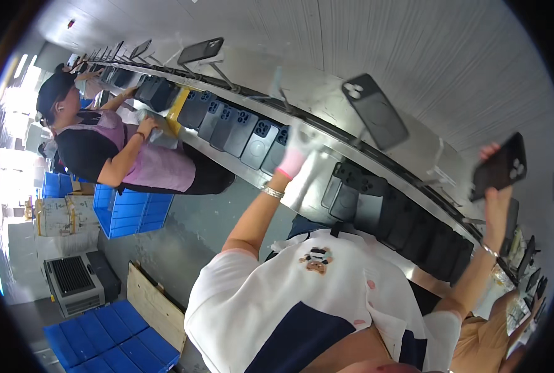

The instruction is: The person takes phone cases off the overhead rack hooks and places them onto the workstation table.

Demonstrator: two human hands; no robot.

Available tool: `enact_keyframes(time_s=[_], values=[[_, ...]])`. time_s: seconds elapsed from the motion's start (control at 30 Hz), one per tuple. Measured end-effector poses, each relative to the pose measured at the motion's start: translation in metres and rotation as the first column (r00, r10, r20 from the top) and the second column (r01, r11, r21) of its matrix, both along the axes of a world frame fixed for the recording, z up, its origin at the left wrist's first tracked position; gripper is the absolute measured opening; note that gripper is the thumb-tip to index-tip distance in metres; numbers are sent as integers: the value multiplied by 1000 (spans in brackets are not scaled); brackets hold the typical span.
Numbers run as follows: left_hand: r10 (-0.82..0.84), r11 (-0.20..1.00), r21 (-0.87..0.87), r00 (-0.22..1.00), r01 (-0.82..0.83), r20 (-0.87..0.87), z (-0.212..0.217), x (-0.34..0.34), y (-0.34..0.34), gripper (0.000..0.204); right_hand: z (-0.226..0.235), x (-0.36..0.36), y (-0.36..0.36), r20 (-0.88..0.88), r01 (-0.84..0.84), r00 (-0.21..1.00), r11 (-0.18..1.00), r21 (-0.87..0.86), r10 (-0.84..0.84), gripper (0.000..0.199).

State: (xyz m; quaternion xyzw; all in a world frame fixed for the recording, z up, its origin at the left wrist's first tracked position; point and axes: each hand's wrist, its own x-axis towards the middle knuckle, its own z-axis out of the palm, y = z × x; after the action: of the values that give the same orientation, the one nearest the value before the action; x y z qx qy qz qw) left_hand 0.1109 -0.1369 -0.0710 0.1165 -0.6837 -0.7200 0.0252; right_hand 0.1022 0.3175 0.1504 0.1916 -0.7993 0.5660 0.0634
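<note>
Your right hand (493,163) is raised and clasped around a dark phone case (501,166), its camera cut-out facing you, above the right end of the long conveyor surface (308,186). Your left hand (297,149), in a pale glove with a pink cuff, reaches out over the row of dark cases (252,133) lying on that belt; you cannot tell whether it grips anything. More cases stand on wire holders (376,112) behind the belt, and a person in a cap (103,143) works further along on your left beside blue crates (131,211).
</note>
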Motion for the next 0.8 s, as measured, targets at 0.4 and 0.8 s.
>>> enact_keyframes(time_s=[0.4, 0.8], values=[[-162, 956, 190, 941, 225, -297, 83, -101, 21, 40, -41, -98, -136, 84, -131, 987, 988, -79, 138, 90], [-560, 815, -79, 746, 574, -361, 77, -71, 167, 36, -26, -27, -95, 12, 32, 999, 847, 531, -45, 99]])
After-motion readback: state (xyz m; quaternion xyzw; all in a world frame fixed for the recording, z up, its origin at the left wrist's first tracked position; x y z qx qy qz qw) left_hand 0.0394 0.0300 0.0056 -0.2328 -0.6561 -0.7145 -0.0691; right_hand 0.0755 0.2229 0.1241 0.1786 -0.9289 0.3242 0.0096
